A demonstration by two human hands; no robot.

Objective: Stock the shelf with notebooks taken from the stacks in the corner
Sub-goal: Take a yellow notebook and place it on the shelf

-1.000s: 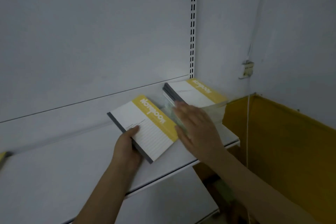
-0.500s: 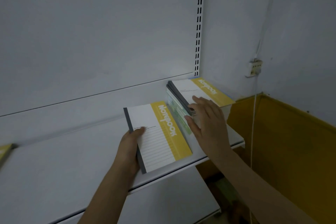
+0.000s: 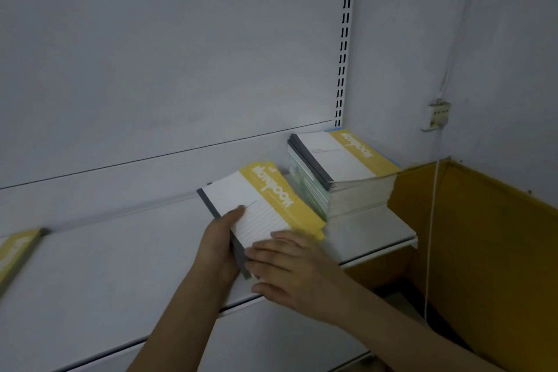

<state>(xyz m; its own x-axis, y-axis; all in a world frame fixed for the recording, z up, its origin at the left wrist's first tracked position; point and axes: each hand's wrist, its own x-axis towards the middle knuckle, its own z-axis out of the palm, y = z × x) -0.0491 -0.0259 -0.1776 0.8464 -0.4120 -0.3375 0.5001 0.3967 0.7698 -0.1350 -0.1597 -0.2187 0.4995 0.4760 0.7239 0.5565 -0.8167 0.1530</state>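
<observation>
Since half a second ago, the right hand (image 3: 297, 273) has left the corner stack and come across to the notebook (image 3: 262, 205) that the left hand (image 3: 218, 246) holds. That notebook, white-lined with a yellow band and a grey spine, is tilted, its far end raised above the white shelf (image 3: 120, 275). Its grey spine sits in the left hand's grip, with the thumb curled over the cover and the fingers hidden beneath. Fingers of the right hand lie fairly straight across the near corner of the cover, touching it; whether the thumb catches the underside cannot be told. Just right of the held notebook, the stack of notebooks (image 3: 344, 178) sits on the shelf in the corner, against the slotted upright (image 3: 344, 39), with a matching yellow-banded cover on top. At the far left edge another yellow notebook (image 3: 15, 251) lies on the same shelf. On the wall to the right hangs a small socket (image 3: 437, 115) with a white cord (image 3: 431, 235) running down past a yellow panel (image 3: 483, 235).
</observation>
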